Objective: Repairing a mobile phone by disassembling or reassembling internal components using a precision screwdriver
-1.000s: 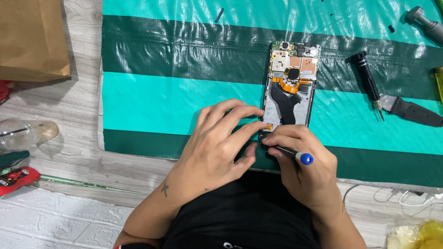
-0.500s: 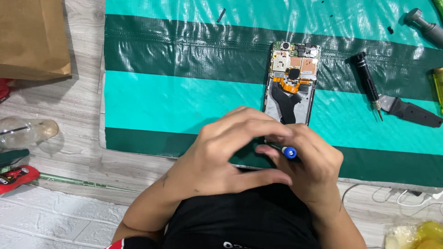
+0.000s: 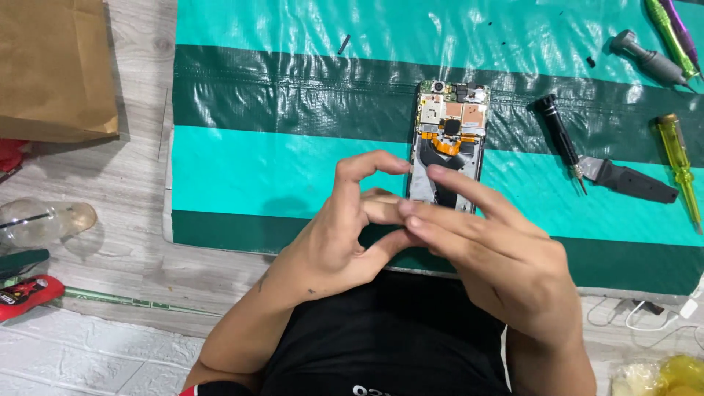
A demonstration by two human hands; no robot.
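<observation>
An opened smartphone [image 3: 449,121] with its back cover off lies on a teal and dark green striped mat [image 3: 293,161], showing circuit boards and an orange flex cable. My left hand [image 3: 345,235] and my right hand [image 3: 499,257] meet just above the phone's near end and cover it. The left fingers are curled, with the index arched over. The right fingers are stretched out, and their tips touch the left fingers. Nothing shows between the fingers; the blue-capped tool seen earlier is hidden.
To the right on the mat lie a black screwdriver [image 3: 559,139], a black pry tool [image 3: 631,181], a yellow screwdriver [image 3: 678,165], a grey tool [image 3: 645,55] and a green screwdriver [image 3: 667,29]. A brown paper bag [image 3: 55,70] sits far left, a red tool [image 3: 26,293] near left.
Both hands have lifted slightly off the phone's near end and pressed together. The blue-capped tool in my right hand is no longer visible. The right fingers have straightened.
</observation>
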